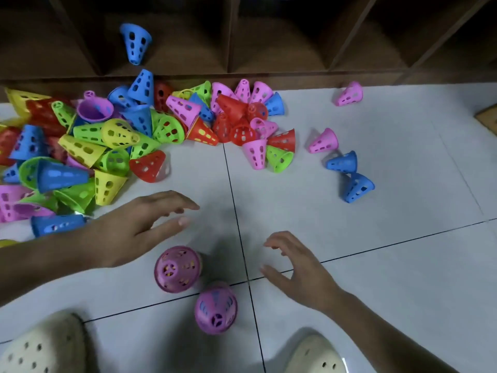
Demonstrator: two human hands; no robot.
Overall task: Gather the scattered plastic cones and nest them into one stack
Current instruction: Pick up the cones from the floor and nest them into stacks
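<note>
Barely begun: two short pink stacks (177, 269) stand on the floor (376, 265); the heap (107, 138) remains loose. Left hand (134, 227) and right hand (301, 270) hover empty, fingers relaxed.

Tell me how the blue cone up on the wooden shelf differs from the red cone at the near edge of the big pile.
The blue cone lies alone inside a dark wooden shelf compartment; the red cone lies on the white tiled floor, against the pile. The blue cone's narrow end points toward the camera; the red cone's wide mouth opens to the right. They differ in colour. Both lie on their sides, have perforated walls, and are not held by either hand.
</note>
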